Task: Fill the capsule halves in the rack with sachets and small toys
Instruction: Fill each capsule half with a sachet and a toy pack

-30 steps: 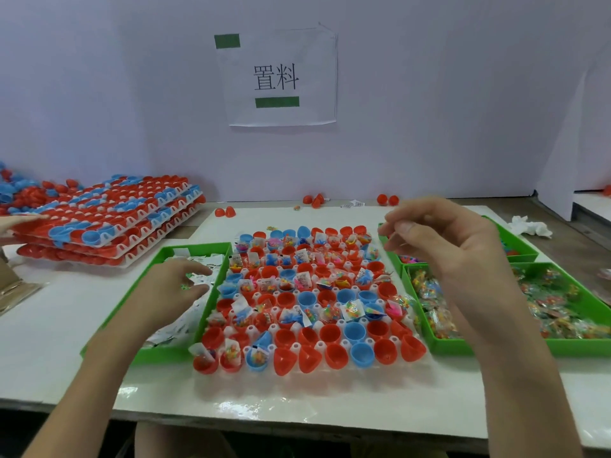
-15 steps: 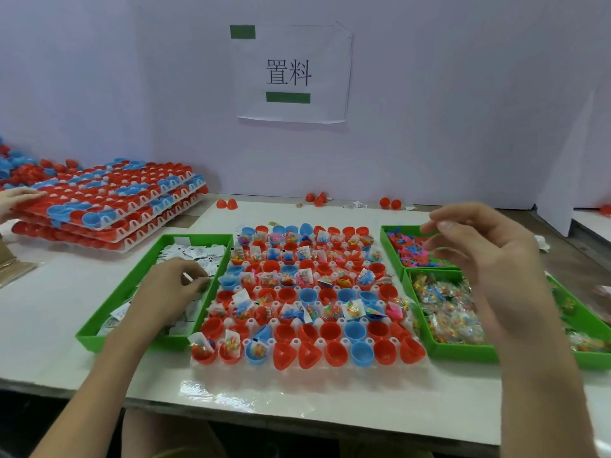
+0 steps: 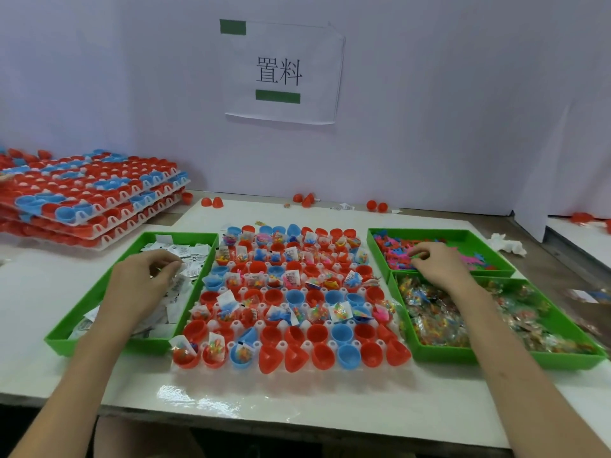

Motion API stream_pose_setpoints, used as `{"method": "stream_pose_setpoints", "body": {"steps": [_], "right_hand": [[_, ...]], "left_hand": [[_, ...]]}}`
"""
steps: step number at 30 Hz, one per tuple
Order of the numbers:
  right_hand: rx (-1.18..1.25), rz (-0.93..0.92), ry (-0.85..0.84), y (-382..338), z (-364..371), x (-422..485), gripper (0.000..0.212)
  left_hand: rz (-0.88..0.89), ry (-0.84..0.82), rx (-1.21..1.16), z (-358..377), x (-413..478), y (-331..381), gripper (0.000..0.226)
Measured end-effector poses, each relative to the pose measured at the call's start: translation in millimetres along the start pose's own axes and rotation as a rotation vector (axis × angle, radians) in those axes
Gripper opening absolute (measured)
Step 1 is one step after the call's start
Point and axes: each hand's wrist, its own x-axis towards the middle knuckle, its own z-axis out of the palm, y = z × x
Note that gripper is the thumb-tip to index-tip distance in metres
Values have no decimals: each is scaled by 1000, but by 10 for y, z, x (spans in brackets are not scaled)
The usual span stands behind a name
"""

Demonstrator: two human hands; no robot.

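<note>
Head view. Rack (image 3: 297,372) sits mid-surface (image 3: 297,404), between a left tray (image 3: 99,345) of sachets (image 3: 195,256) and two right trays. The far tray (image 3: 439,232) holds loose toys (image 3: 393,249); the near tray (image 3: 496,358) holds bagged toys (image 3: 439,322).

Capsule halves (image 3: 342,332), red and blue, stand in the rack. The back rows are mostly filled. In the front row only the three leftmost are filled.

Left grip (image 3: 142,285): over the sachet tray as 0.5 s ago, fingers curled, tips down at the sachets. Cannot tell if it pinches one.

Right grip (image 3: 436,266): raised above the right trays 0.5 s ago, now lowered into the far tray, curled fingers among the toys. Cannot tell if anything is held.

Rack fill is unchanged from the earlier frames.

Stacked racks (image 3: 89,200) lie far left; a paper sign (image 3: 281,74) is on the wall.
</note>
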Motion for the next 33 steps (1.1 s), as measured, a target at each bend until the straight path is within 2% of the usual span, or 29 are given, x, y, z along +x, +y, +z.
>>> {"method": "stream_pose_setpoints", "body": {"steps": [6, 14, 19, 28, 33], "right_hand": [[84, -57, 74, -7, 44, -39, 12], [119, -97, 166, 12, 51, -36, 15], [121, -114, 239, 19, 42, -33, 8], [346, -146, 433, 4, 7, -18, 8], [479, -111, 445, -21, -28, -38, 14]], "left_hand": [[-61, -73, -93, -15, -19, -24, 14], [-71, -84, -141, -49, -36, -4, 17], [-76, -73, -146, -48, -42, 12, 8], [-86, -81, -126, -66, -65, 62, 20], [-56, 46, -150, -98, -90, 114, 25]]}}
